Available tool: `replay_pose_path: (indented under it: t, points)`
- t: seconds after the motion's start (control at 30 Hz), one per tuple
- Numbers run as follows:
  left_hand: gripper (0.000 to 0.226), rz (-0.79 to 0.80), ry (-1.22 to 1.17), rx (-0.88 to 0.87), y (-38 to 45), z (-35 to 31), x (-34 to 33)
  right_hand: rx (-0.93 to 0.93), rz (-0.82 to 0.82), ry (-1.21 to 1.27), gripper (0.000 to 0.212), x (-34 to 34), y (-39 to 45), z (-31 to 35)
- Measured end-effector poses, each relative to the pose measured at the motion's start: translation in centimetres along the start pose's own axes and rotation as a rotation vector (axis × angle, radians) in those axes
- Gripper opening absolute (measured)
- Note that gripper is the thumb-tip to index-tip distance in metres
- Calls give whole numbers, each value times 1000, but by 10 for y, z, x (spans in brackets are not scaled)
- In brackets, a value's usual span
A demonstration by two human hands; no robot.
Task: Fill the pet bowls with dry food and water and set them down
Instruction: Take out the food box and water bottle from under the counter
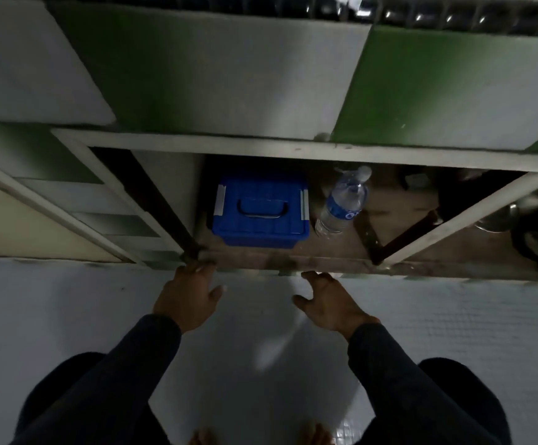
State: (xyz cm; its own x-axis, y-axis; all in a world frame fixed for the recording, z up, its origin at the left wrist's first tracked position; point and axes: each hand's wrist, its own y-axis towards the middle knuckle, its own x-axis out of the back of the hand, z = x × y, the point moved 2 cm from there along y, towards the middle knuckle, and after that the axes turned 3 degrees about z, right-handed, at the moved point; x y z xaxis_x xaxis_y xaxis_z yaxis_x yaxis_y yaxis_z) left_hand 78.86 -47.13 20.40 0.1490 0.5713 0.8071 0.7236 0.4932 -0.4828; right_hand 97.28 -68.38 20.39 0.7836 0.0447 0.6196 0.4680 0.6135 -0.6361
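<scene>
An open low cabinet [293,149] is seen from above, with its doors swung outward. At the far left, the left door [78,200] is turned open over the pale floor [68,316]. The left hand [185,297] is stretched forward to the lower edge of the cabinet opening; its fingers are extended and nothing is held in it — the fingertips seem to touch the edge near the door corner, though the picture is blurred there and this cannot be told for sure. Inside the cabinet, just behind this hand, a blue plastic box [261,213] with a closed lid and a dark handle on top is placed on the brown shelf [332,248]. Just beside the box, on its right, a clear water bottle [341,203] with a blue label is standing, apart from both hands. The right hand [328,303] is held in front of the shelf edge, with the fingers spread and relaxed, and nothing is gripped by it. Further right, the right door [454,216] is opened, and behind it a round metal object [499,216] is seen — possibly a bowl, but it is too dark to say.
</scene>
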Motion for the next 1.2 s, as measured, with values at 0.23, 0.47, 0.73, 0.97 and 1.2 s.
replay_pose_path:
  t: [0.23, 0.47, 0.73, 0.97, 1.2]
  points:
    - [61, -145, -154, -42, 56, 19, -28, 70, -164, 140, 58, 2, 60, -10]
    - [58, -245, -289, -107, 100, 30, -29, 83, -218, 316, 74, 13, 112, -14]
    - [61, -240, -363, -79, 169, 34, -25, 83, -324, 267, 75, 36, 167, -9]
    - [76, -219, -447, -56, 208, 30, -24, 49, -357, 290, 76, 50, 201, 0]
    - [77, -285, -392, -106, 239, 27, -16, 31, -352, 168, 73, 52, 221, -1]
